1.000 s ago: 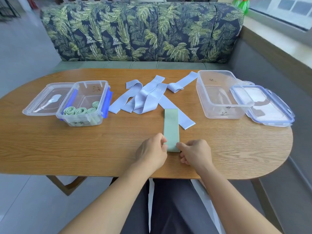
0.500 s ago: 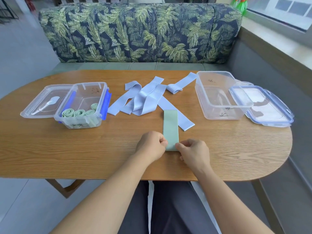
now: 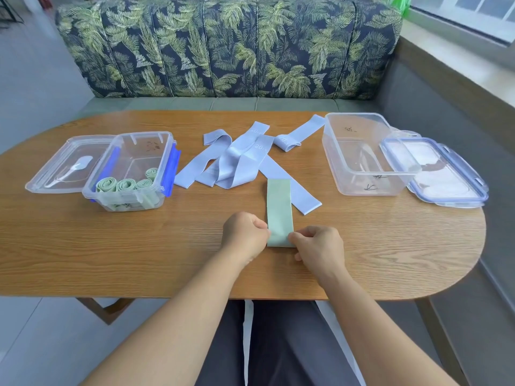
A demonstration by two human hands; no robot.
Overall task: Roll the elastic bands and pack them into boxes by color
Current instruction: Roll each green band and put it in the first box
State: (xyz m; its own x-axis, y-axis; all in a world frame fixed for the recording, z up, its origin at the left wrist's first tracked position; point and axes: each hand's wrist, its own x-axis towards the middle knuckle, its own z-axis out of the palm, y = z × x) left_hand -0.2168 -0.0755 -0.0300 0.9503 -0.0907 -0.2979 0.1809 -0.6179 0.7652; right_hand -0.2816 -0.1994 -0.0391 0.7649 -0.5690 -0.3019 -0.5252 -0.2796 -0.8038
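A flat green elastic band [image 3: 279, 207] lies lengthwise on the wooden table [image 3: 139, 246]. My left hand [image 3: 245, 235] pinches its near left corner and my right hand [image 3: 317, 246] pinches its near right corner. Behind it several light blue bands [image 3: 237, 162] lie in a loose pile. The clear box on the left [image 3: 131, 174] holds several rolled green bands [image 3: 125, 185]. The clear box on the right [image 3: 362, 154] holds no bands.
A clear lid [image 3: 67, 165] lies left of the left box. A blue-rimmed lid [image 3: 437, 171] leans against the right box. A leaf-patterned sofa [image 3: 228, 48] stands behind the table. The table's rounded edge curves off at the right.
Both hands stay at the near end of the green band, with only slight shifts of the fingers. The band lies flat as before.
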